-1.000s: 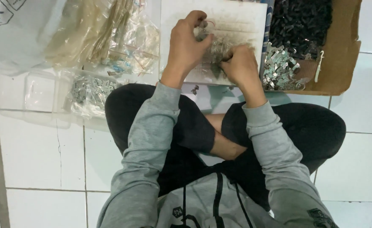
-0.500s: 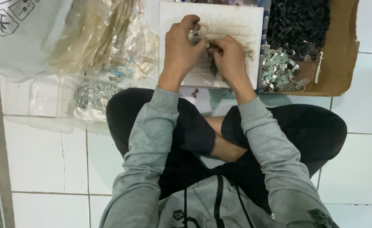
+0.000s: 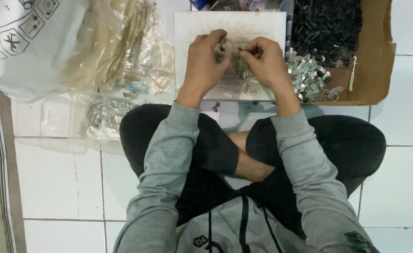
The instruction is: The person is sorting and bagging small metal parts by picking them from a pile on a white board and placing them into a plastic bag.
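Hands meet over the white board [image 3: 267, 28] that lies on the floor ahead of my crossed legs, and I judge this to be the fitting step: joining small parts held between my fingertips. My left hand [image 3: 205, 63] is curled, thumb and forefinger pinched on a small metal piece [image 3: 223, 48] at the top of its grip; my right hand [image 3: 265, 61] is likewise closed, its fingertips nipping something tiny just beside that piece, too small for me to say what it is. A thin reddish wire [image 3: 229, 41] seems to loop between the two grips, though I cannot tell where it ends. More small grey bits [image 3: 237, 77] lie on the board directly under my hands. Just to the right of my right grip sits a heap of shiny metal clips [image 3: 309, 75] inside a cardboard box [image 3: 379, 70], with a mass of dark small parts [image 3: 326, 26] beyond them. Well off to the left of my left grip are clear plastic bags [image 3: 136, 51] of pale strips, a bag of metal pieces [image 3: 106, 117], and a large white sack [image 3: 28, 42]. The next move, as I judge it, calls for fine alignment: both grips staying firm and close while one part is pressed or threaded into the other, without letting either slip onto the board.
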